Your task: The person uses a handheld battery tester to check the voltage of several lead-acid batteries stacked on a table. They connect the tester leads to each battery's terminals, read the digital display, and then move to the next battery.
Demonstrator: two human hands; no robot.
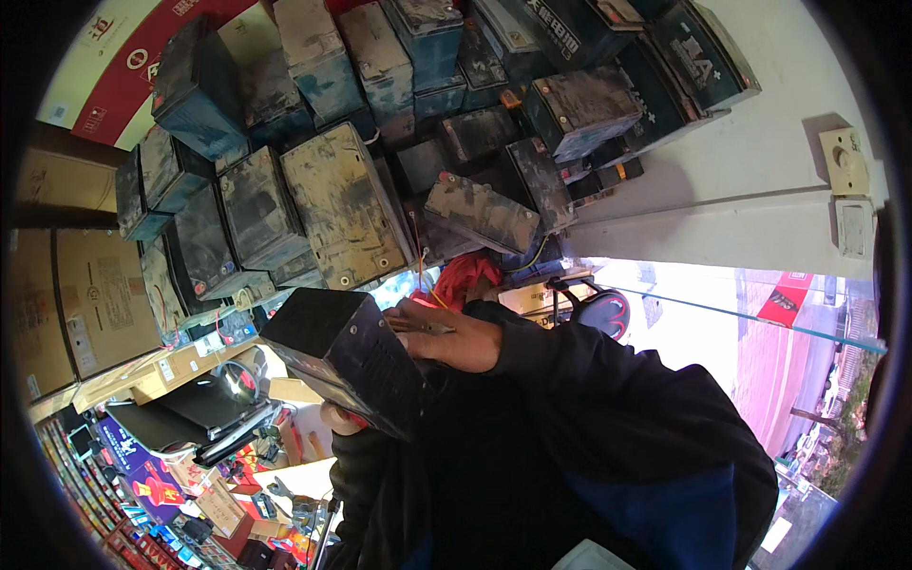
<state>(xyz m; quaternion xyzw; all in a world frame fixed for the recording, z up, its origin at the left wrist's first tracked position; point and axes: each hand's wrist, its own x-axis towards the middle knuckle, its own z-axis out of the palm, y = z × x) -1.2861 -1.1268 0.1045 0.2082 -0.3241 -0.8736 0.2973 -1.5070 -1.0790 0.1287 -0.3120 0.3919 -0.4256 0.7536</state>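
Against the person's dark jacket, a dusty black box-shaped battery (347, 356) is lifted clear of the stacked grey-blue batteries (332, 204); the right hand (446, 332) lies flat on its top, the left hand (337, 416) cups it underneath, nowhere set down yet

Left hand (339, 418): mostly hidden beneath the black box-shaped battery (350, 358), only a few knuckles showing at its 7 o'clock corner. Right hand (446, 332): fingertips concealed behind the battery's top edge. Stack of dusty batteries (380, 142): cut off at 12 o'clock by the picture's rim. Bench clutter (228, 475) at 8 o'clock: too small to identify.
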